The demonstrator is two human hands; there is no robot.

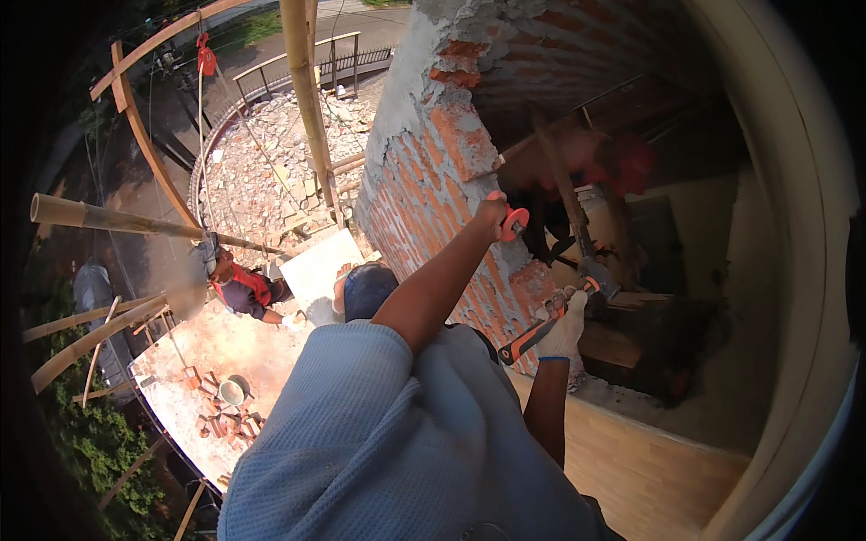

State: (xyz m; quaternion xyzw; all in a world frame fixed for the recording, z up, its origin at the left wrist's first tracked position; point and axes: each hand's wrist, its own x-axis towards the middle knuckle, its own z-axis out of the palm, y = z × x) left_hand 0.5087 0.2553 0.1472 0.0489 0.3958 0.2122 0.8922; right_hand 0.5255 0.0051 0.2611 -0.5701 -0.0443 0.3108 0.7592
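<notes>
My bare left hand [492, 214] is closed around a chisel with a round red hand guard [514, 223], held against the broken edge of a brick wall [424, 198]; the blade is hidden. Lower and to the right, my right hand [564, 334] in a white glove is wrapped round the orange and black handle of a hammer [523, 345]. Its grey head [599, 279] appears beyond the glove, apart from the chisel. Red brick and torn grey mortar show along the wall's ragged edge.
Inside the opening a person in a red cap [627, 162] bends beside wooden pieces. Outside, two people, one with a dark blue cap [370, 290], one in a red vest [248, 281], are near a pale board [320, 266]. Bamboo poles [302, 81], loose bricks [225, 419] and rubble surround them.
</notes>
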